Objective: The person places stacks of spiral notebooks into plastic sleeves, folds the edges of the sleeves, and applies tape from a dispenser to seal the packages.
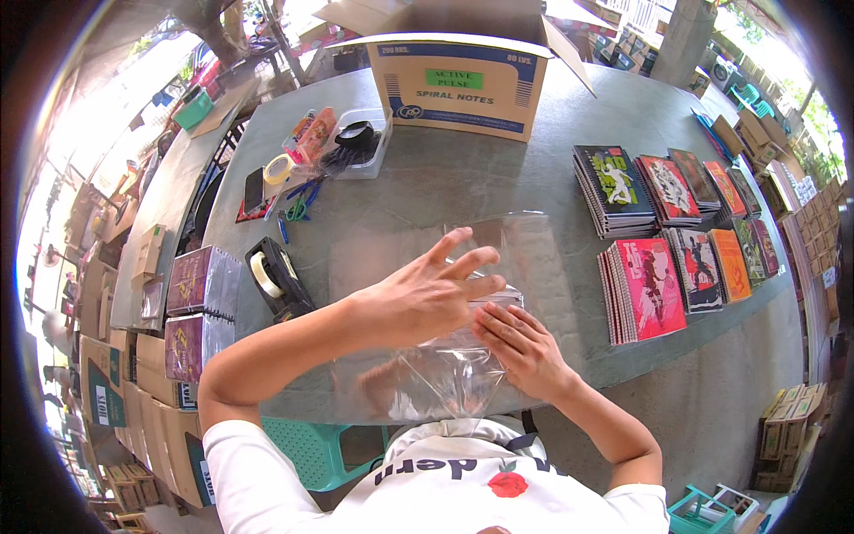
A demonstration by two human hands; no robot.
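Clear plastic (445, 383), apparently a bag or a sheet, lies creased and shiny at the table's near edge in front of me. My left hand (431, 294) is over it with the fingers spread apart, and nothing shows between them. Just right of it, my right hand (523, 350) rests on the plastic with its fingers stretched out flat. The fingertips of the two hands almost meet. Something pale with edges shows in part between the hands, mostly hidden by them. A black tape dispenser (289, 289) with a roll of tape stands left of the plastic.
Stacks of spiral notebooks (654, 289) stand at the right. An open cardboard box (454, 93) is at the back. Far left are a clear tub (378, 156), scissors (298, 209), a tape roll (278, 169) and a phone (253, 190). Purple notebooks (191, 280) sit left; a green stool (307, 449) is below.
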